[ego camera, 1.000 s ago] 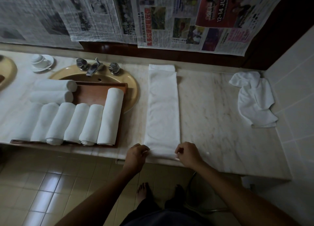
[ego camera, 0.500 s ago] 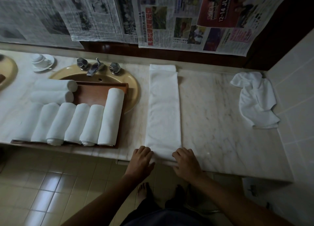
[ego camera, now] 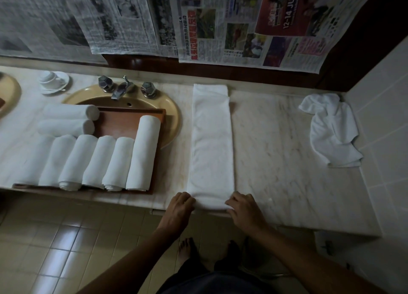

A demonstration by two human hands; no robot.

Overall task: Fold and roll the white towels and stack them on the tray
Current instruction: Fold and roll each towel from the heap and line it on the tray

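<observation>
A pale marble counter runs under newspaper sheets hung on a dark wall, with tiled wall at right and tiled floor below. A long folded towel lies flat on it, reaching from the back edge to the front. The left hand and right hand curl onto its near corners, apart. The wooden tray, partly over a sink, holds eight rolls — the leftmost blur together. One crumpled towel lies at far right.
</observation>
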